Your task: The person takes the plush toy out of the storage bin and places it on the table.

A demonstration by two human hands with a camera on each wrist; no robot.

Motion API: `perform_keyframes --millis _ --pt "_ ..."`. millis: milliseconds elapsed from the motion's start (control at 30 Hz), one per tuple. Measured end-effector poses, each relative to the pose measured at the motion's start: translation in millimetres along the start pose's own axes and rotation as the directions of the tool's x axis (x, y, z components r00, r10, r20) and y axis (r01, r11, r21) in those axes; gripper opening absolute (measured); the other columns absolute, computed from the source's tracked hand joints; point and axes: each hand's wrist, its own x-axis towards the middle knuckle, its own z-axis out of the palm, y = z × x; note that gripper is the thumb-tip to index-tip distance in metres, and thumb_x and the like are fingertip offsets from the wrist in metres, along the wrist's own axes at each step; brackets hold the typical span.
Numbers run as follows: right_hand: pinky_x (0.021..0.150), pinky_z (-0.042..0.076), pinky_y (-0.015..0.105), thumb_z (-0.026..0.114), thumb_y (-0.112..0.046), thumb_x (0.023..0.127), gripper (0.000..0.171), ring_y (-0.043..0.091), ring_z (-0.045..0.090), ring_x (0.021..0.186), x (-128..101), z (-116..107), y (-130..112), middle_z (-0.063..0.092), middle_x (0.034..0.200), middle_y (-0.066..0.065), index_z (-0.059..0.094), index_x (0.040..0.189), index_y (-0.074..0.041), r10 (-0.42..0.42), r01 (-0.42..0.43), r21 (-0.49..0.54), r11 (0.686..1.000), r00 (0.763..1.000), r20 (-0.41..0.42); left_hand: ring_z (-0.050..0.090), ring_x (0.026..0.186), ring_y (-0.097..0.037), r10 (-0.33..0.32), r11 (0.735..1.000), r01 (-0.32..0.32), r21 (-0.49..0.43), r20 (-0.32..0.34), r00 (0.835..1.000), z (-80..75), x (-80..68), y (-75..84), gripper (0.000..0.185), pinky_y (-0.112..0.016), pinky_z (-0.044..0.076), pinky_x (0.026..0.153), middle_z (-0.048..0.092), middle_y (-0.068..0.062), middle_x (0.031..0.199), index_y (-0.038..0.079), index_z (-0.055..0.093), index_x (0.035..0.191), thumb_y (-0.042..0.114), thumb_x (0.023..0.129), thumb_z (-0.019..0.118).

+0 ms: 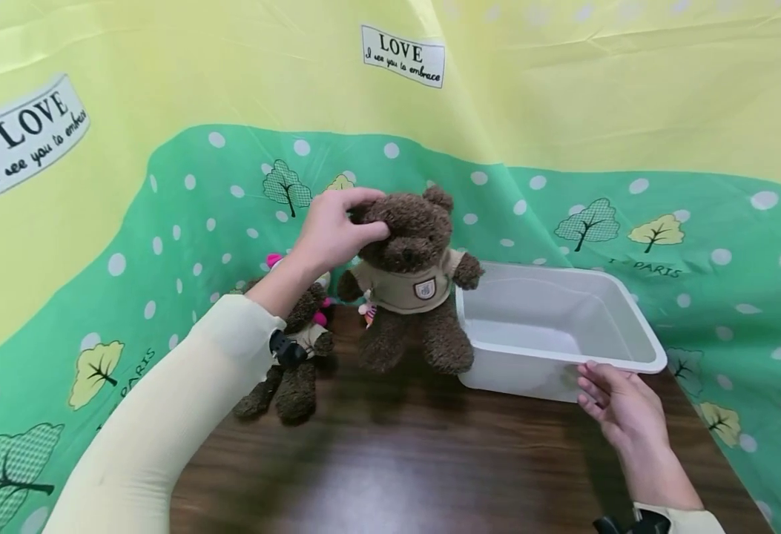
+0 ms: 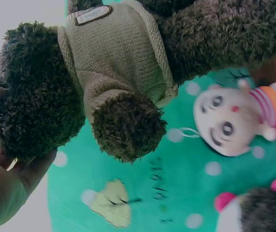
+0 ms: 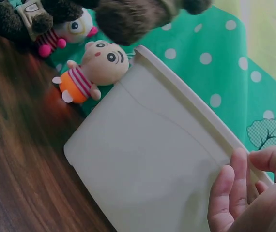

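Note:
My left hand [image 1: 337, 233] grips a brown teddy bear [image 1: 406, 237] by the side of its head, fingers behind and thumb in front. The bear wears a beige knitted sweater with a small badge and hangs upright over the table, just left of a light grey plastic bin [image 1: 524, 378]. In the left wrist view, the fingers sink into the curly fur of the bear's head [image 2: 36, 92]. At the bin's front right corner, my right hand [image 1: 630, 411] pinches the rim between thumb and fingers. The bin's inside shows only its bare floor and walls.
A second brown teddy bear [image 1: 297, 393] sits at the left, partly hidden by my left arm. Behind the held bear lies a small doll [image 3: 77, 79] in orange shorts, near another doll [image 3: 77, 31] with pink parts. Patterned cloth [image 1: 630, 148] rises behind the dark wooden table [image 1: 430, 460].

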Motion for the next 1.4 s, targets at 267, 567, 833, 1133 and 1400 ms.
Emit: perform_keyframes --millis 267,567,833,1133,1400 --pt "0.063 0.057 0.034 0.072 -0.021 0.088 0.012 0.015 0.071 0.076 -0.7 -0.6 -2.7 0.075 0.089 -0.002 0.067 0.099 -0.02 -0.005 0.005 0.006 1.0 1.0 -0.013 0.062 0.1 -0.017 -0.057 0.998 0.054 0.037 0.088 0.994 16.5 -20.1 -41.7 0.043 -0.035 0.05 0.087 0.065 0.005 0.124 0.022 0.066 0.125 0.023 0.082 0.071" --pt "0.064 0.057 0.033 0.07 -0.018 0.09 0.014 0.014 0.069 0.074 -2.8 -0.2 -0.7 0.075 0.089 -0.001 0.063 0.101 -0.02 0.003 -0.002 0.033 0.999 1.0 -0.015 0.053 0.125 -0.018 -0.118 0.993 0.118 0.013 0.203 0.972 42.3 -40.8 -85.8 0.045 -0.039 0.045 0.101 0.061 0.0 0.131 0.019 0.066 0.125 0.02 0.081 0.073" --pt "0.062 0.057 0.033 0.073 -0.017 0.087 0.016 0.014 0.068 0.071 -3.8 -1.9 0.8 0.075 0.087 -0.001 0.063 0.1 -0.02 0.002 0.0 0.045 0.999 0.998 -0.063 0.062 0.106 -0.018 -0.174 0.984 0.178 0.01 0.248 0.953 55.6 -50.1 -121.2 0.044 -0.038 0.049 0.086 0.06 -0.005 0.133 0.019 0.066 0.126 0.02 0.083 0.074" --pt "0.061 0.057 0.033 0.074 -0.02 0.086 0.016 0.013 0.067 0.07 -5.3 0.6 1.9 0.074 0.087 -0.002 0.064 0.099 -0.02 -0.018 0.02 0.017 1.0 0.996 -0.084 0.052 0.063 -0.013 -0.154 0.987 0.124 0.105 0.361 0.92 76.7 -61.1 -143.8 0.047 -0.035 0.05 0.077 0.061 -0.003 0.13 0.02 0.059 0.134 0.023 0.088 0.069" --pt "0.062 0.058 0.033 0.074 -0.023 0.086 0.013 0.013 0.068 0.071 -6.2 2.0 4.4 0.074 0.086 -0.003 0.067 0.096 -0.018 -0.015 0.016 0.01 1.0 0.995 -0.1 0.046 0.132 -0.026 -0.175 0.984 0.154 0.091 0.324 0.93 89.4 -62.3 -151.4 0.051 -0.045 0.042 0.105 0.049 -0.008 0.143 0.017 0.054 0.138 0.026 0.09 0.068"
